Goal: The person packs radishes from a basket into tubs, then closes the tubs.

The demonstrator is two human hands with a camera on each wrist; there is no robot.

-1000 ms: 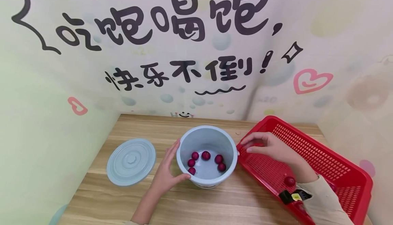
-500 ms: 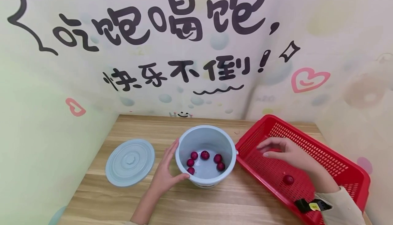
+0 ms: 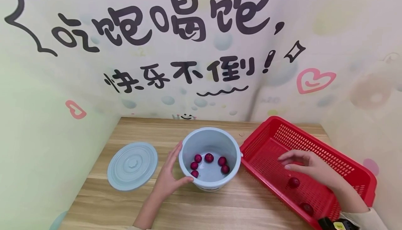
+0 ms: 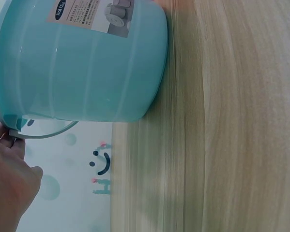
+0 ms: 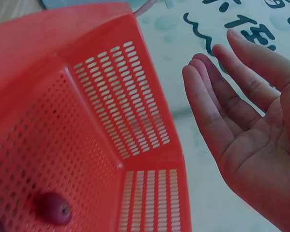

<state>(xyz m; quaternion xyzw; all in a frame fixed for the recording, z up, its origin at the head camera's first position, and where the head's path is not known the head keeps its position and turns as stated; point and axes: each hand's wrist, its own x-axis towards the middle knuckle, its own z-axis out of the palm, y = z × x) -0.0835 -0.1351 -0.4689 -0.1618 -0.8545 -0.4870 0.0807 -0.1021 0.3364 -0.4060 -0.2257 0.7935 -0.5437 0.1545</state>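
My left hand (image 3: 166,179) holds the side of a light blue plastic bucket (image 3: 213,141), thumb at the front rim and fingers along its left side. Several small, round, dark red fruits (image 3: 209,157) lie on the bucket's floor. In the left wrist view, fingertips show beside the bucket's handle (image 4: 50,134). Over the red plastic basket (image 3: 267,156) hovers my right hand (image 3: 309,165), fingers loosely bent, nothing held. Beneath and left of it, a dark red fruit (image 3: 293,182) sits on the basket floor. Another fruit (image 3: 307,208) lies nearer the front wall.
A round light blue lid (image 3: 132,165) lies on the wooden table (image 3: 176,212), left of the bucket. The perforated basket stands close on the bucket's right. Behind the table is a wall (image 3: 163,101) with large black lettering.
My right hand has moved from beside the bucket's rim rightward, over the basket. The basket's front fruit has come into clearer view. My left hand keeps its place at the bucket.
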